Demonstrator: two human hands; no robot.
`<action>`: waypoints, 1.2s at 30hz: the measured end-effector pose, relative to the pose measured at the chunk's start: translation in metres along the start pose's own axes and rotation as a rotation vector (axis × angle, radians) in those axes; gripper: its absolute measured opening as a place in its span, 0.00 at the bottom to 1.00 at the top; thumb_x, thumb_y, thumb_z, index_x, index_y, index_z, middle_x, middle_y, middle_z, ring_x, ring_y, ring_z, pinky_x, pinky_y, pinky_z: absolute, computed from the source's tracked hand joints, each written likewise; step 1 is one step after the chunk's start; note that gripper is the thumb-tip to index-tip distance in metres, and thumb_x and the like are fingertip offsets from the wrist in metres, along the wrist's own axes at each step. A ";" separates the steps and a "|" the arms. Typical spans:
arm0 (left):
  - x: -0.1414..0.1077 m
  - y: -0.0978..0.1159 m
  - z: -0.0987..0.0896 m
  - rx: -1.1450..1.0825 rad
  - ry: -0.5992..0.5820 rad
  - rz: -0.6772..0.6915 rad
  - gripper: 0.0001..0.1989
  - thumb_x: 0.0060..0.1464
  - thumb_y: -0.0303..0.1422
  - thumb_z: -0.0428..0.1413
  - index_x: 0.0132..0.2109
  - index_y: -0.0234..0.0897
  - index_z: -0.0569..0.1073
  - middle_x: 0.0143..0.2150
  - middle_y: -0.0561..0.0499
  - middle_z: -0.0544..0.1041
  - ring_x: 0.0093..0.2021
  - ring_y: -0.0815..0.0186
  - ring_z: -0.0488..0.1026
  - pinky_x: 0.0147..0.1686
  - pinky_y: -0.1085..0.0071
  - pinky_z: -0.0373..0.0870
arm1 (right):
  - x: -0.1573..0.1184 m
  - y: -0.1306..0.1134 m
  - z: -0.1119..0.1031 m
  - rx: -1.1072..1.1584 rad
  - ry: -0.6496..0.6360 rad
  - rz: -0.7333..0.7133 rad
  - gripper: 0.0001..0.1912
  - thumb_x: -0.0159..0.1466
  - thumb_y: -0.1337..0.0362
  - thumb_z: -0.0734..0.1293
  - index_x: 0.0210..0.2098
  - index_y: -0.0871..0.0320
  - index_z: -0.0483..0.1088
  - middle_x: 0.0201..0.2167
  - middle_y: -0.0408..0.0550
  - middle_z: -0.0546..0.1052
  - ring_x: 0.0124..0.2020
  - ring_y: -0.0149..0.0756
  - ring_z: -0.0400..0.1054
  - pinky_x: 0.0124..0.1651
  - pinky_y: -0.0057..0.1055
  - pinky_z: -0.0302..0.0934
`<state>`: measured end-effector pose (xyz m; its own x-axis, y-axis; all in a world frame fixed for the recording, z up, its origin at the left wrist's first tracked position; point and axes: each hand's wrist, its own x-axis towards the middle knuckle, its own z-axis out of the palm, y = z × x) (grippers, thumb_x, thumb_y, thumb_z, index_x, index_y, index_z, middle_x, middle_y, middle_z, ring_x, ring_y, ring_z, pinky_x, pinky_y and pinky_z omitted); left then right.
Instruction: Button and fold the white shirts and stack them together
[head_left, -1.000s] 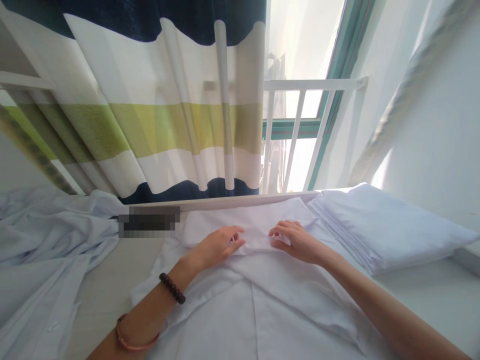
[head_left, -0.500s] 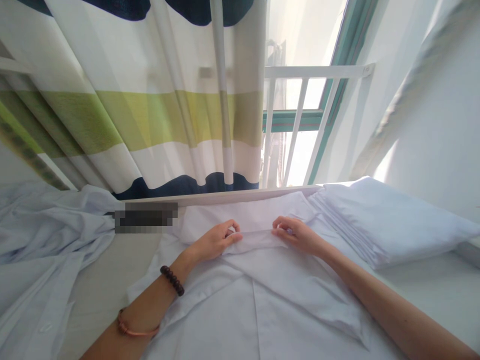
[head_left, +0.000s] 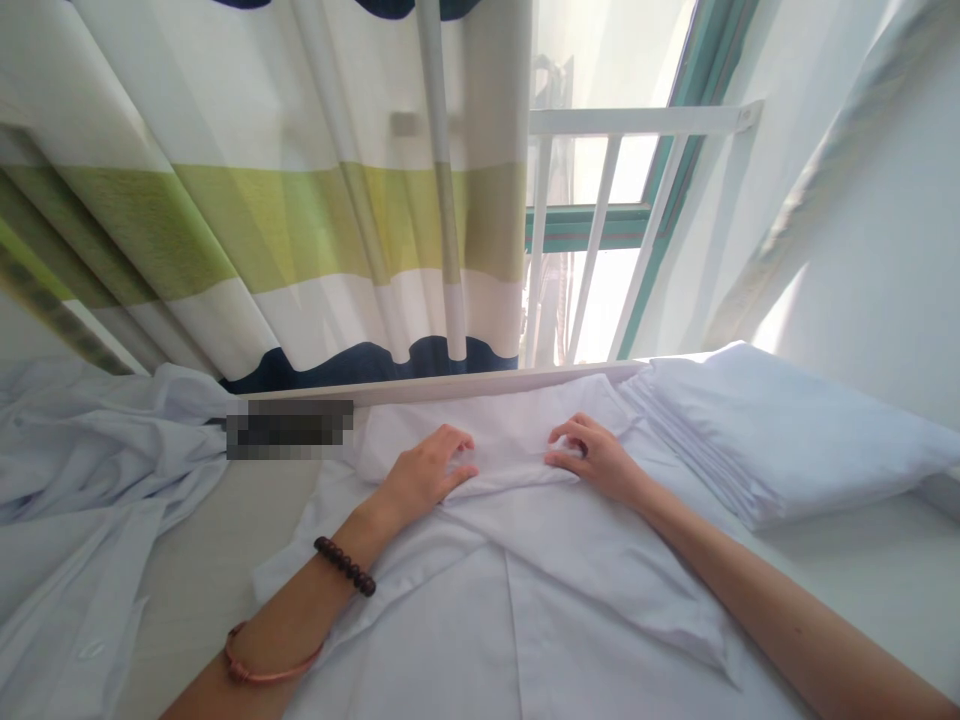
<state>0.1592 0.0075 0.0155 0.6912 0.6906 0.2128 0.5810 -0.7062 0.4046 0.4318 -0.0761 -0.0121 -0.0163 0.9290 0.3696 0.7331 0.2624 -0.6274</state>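
Note:
A white shirt [head_left: 465, 610] lies spread before me, its sleeves laid inward and its far end turned over into a folded band [head_left: 510, 420]. My left hand [head_left: 431, 465] rests at the left of this band's near edge, thumb and fingers apart. On that arm are a dark beaded bracelet and a reddish bangle. Opposite it, my right hand [head_left: 596, 458] is at the band's right part, fingers curved and parted from the thumb. No cloth shows pinched in either hand. Both thumbs are close to the fold line; whether they press on it I cannot tell.
Rumpled white clothing [head_left: 82, 500] with a button lies at the left, beside a dark blurred-out object [head_left: 289, 430]. A stack of folded white cloth [head_left: 795, 430] sits at the right. Beyond the board edge are a striped curtain [head_left: 300, 230] and a white railing [head_left: 637, 122] before a window.
Both hands have loosened from the fold line, with fingers spreading away from the thumbs. The band's near edge now lies flatter. My view has tilted slightly down.

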 end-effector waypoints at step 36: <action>-0.040 -0.043 -0.050 0.344 -0.378 0.003 0.34 0.54 0.23 0.45 0.67 0.41 0.55 0.71 0.48 0.50 0.70 0.61 0.46 0.67 0.55 0.44 | -0.003 0.033 -0.042 -0.653 -0.173 -0.021 0.26 0.56 0.79 0.58 0.51 0.56 0.70 0.53 0.52 0.72 0.51 0.44 0.68 0.51 0.40 0.62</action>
<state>0.0853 0.0178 0.0341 0.7632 0.6288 -0.1489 0.6428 -0.7624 0.0752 0.4849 -0.0812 -0.0053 -0.1034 0.9681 0.2281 0.9911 0.1195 -0.0582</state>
